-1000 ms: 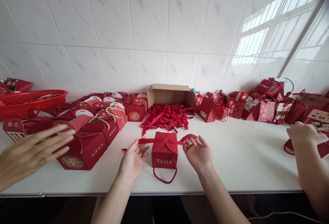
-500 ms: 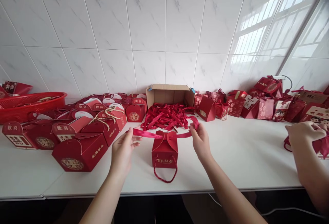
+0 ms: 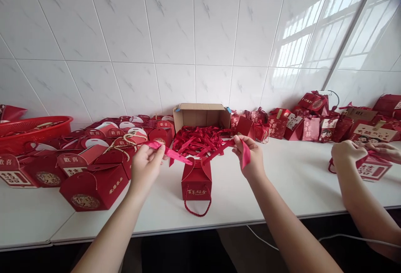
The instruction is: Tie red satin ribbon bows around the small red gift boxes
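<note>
In front of me a small red gift box stands upright on the white table, its top flaps folded together. A red cord handle droops down its front onto the table. One red ribbon runs through the top of the box. My left hand pinches its left end, and my right hand pinches the other, with a short tail hanging below the fingers. Both ends are drawn up and outward, away from the box.
Behind the box, loose red ribbons spill from a cardboard box. Red boxes and a red plastic basket crowd the left. Finished-looking bags line the wall. At right, a co-worker's hands handle another box.
My hands have raised the ribbon ends higher and spread farther apart. The flaps at the box top have drawn together. The view has swung slightly to the right.
</note>
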`<action>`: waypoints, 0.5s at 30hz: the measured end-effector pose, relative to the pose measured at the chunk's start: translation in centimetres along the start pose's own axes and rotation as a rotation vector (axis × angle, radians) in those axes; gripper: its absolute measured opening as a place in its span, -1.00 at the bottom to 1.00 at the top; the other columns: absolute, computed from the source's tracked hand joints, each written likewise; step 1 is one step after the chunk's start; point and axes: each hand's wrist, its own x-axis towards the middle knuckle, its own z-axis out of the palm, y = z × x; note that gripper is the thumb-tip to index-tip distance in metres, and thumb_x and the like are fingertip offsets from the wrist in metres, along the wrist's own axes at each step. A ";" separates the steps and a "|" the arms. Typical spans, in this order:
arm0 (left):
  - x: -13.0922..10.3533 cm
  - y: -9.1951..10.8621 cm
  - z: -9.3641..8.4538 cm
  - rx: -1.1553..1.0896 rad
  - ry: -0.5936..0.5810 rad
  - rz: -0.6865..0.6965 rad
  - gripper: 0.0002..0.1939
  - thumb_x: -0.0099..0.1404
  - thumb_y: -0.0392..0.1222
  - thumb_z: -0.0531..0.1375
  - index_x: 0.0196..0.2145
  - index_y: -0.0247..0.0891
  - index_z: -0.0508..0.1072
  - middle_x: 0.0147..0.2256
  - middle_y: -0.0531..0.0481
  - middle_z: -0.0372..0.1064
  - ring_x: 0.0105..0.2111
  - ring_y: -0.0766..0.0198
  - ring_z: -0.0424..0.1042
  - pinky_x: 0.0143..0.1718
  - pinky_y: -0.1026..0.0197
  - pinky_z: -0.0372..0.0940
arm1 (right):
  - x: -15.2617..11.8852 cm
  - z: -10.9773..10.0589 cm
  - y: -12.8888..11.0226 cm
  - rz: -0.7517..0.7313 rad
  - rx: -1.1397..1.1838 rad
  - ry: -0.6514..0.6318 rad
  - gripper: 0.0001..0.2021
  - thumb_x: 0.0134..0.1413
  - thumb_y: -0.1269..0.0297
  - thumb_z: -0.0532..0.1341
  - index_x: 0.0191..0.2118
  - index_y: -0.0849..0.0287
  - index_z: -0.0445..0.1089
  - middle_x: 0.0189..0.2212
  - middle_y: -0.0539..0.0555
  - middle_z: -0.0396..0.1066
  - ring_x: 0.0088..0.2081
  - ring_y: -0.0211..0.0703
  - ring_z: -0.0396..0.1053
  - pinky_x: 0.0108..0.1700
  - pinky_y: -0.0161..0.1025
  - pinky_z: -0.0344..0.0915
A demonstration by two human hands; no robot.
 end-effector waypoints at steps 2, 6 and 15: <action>0.3 0.9 0.2 0.054 -0.001 0.053 -0.73 0.13 0.01 0.24 -0.38 -0.26 0.44 -0.45 0.00 0.44 -0.45 0.28 0.40 -0.47 0.30 0.26 | 0.2 0.4 -0.6 -0.024 0.023 -0.016 -0.67 -0.28 0.06 0.43 -0.40 0.17 0.46 -0.39 0.06 0.46 -0.40 -0.23 0.36 -0.38 -0.27 0.33; 0.7 2.9 0.6 0.170 -0.022 0.176 -0.62 0.25 0.10 0.09 -0.37 -0.27 0.52 -0.51 0.02 0.39 -0.50 0.29 0.32 -0.47 0.29 0.24 | 0.6 1.4 -1.6 -0.094 -0.056 -0.153 -0.67 -0.12 -0.03 0.33 -0.34 0.15 0.53 -0.35 0.06 0.48 -0.38 -0.22 0.35 -0.37 -0.26 0.31; 2.3 6.3 2.8 0.019 -0.084 0.247 -0.68 0.22 0.01 0.17 -0.25 -0.27 0.56 -0.38 -0.03 0.51 -0.37 0.25 0.43 -0.34 0.29 0.30 | 1.9 5.2 -4.2 -0.224 -0.202 -0.350 -0.67 -0.03 -0.01 0.27 -0.33 0.18 0.53 -0.49 0.00 0.40 -0.47 -0.29 0.28 -0.44 -0.32 0.21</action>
